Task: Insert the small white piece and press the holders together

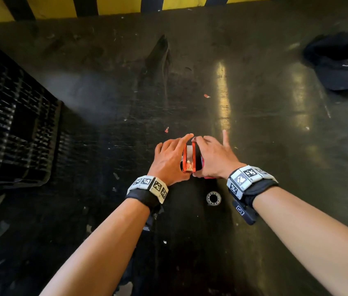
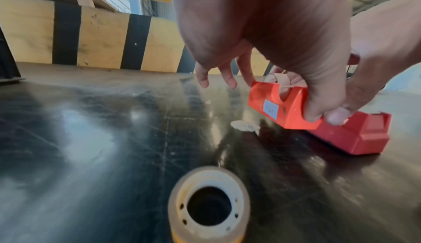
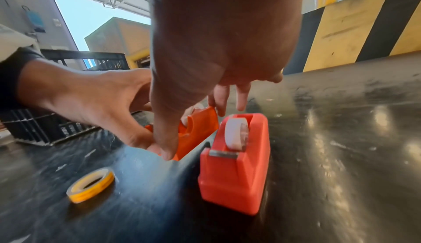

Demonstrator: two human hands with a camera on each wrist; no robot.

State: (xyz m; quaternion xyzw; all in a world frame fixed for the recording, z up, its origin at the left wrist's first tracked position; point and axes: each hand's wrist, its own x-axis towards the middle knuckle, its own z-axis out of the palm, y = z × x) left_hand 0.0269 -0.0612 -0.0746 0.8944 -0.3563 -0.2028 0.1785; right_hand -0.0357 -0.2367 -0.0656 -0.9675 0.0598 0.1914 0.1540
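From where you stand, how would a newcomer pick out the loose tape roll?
On the dark scuffed tabletop, look between the two wrists, nearer than the orange plastic tape dispensers. The flat yellow-edged tape roll lies there alone, touched by neither hand, unlike the white rolls mounted inside the dispensers.

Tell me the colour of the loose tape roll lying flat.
Yellow-orange tape roll on a pale core; right wrist view.

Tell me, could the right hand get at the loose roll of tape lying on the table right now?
Probably yes, once it lets go: the loose tape roll lies flat on the table just below the right hand with nothing between, though that hand is pinching the small orange dispenser.
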